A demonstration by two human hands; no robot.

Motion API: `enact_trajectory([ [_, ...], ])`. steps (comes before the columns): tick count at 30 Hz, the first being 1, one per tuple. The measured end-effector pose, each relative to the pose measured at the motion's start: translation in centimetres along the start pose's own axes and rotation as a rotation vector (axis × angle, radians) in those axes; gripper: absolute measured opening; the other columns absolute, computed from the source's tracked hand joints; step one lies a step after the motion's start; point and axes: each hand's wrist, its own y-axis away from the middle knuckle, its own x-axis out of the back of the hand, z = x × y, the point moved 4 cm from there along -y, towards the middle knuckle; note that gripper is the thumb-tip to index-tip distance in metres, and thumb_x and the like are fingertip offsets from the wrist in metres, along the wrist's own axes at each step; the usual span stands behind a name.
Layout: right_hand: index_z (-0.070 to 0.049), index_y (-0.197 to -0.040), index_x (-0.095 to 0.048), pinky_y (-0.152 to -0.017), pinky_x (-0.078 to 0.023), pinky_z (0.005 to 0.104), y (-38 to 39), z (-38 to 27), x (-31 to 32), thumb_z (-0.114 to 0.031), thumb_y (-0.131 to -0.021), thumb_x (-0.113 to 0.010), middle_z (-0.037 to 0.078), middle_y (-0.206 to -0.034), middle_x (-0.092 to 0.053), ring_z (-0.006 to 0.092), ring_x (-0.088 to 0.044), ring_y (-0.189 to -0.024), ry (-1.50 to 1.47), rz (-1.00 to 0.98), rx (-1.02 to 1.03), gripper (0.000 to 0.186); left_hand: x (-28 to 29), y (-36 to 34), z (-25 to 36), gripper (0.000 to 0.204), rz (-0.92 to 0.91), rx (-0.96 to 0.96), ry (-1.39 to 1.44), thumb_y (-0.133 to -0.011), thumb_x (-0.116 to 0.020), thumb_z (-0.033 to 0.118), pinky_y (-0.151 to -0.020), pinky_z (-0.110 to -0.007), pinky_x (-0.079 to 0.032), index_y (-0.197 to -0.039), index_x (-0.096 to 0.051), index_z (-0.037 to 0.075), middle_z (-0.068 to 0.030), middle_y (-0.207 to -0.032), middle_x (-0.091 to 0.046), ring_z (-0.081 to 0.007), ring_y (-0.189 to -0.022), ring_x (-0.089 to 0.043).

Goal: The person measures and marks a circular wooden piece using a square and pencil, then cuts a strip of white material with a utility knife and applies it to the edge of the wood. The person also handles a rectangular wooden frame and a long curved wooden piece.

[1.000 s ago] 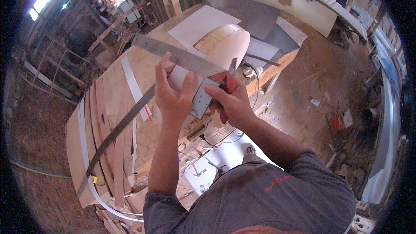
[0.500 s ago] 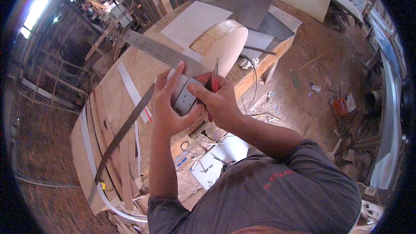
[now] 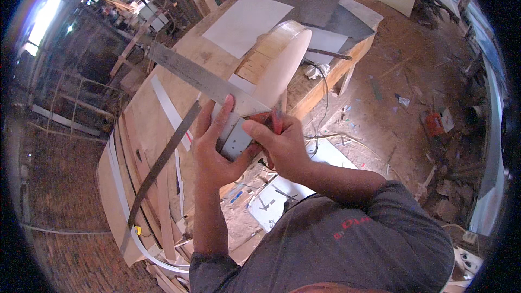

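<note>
From the head view, I see a long, broad workbench of pale wood with 2 hands at work above its near edge. The left hand has its fingers closed around a grey block, 1 fingertip lying on a broad metal ruler that slants up and left over the bench. The right hand is curled about a red-handled tool, its thumb against the block; its other fingers are partly hidden. A dark strip runs from beside the left wrist down the bench. Farther along lie a white sheet, a dark grey sheet and a rounded wooden form. Scraps litter the brown floor to the right, near an orange-and-white box. Bright window light enters at upper left.
</note>
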Motion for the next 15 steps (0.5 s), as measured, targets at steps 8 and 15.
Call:
enact_trajectory([
  [8,0.000,-0.109,-0.074,-0.040,-0.039,0.0219,0.02,-0.63,0.86,-0.024,-0.097,-0.078,0.001,-0.077,-0.071,0.0032,-0.053,-0.049,0.085,0.021,0.132,0.028,-0.18,0.04,1.11,0.094,-0.025,-0.001,0.005,-0.060,-0.087,0.017,-0.102,-0.046,-0.052,-0.149,-0.060,0.004,-0.0288,-0.133,-0.061,-0.0407,-0.120,-0.065],
  [15,0.001,-0.108,-0.076,-0.041,-0.039,0.0221,0.15,-1.08,1.15,-0.023,-0.097,-0.079,0.002,-0.078,-0.072,0.0035,-0.054,-0.050,0.110,-0.028,0.106,0.027,-0.44,0.24,0.86,0.098,-0.009,0.007,0.041,-0.058,-0.087,0.018,-0.100,-0.046,-0.052,-0.150,-0.058,0.005,-0.0286,-0.131,-0.060,-0.0412,-0.115,-0.065],
])
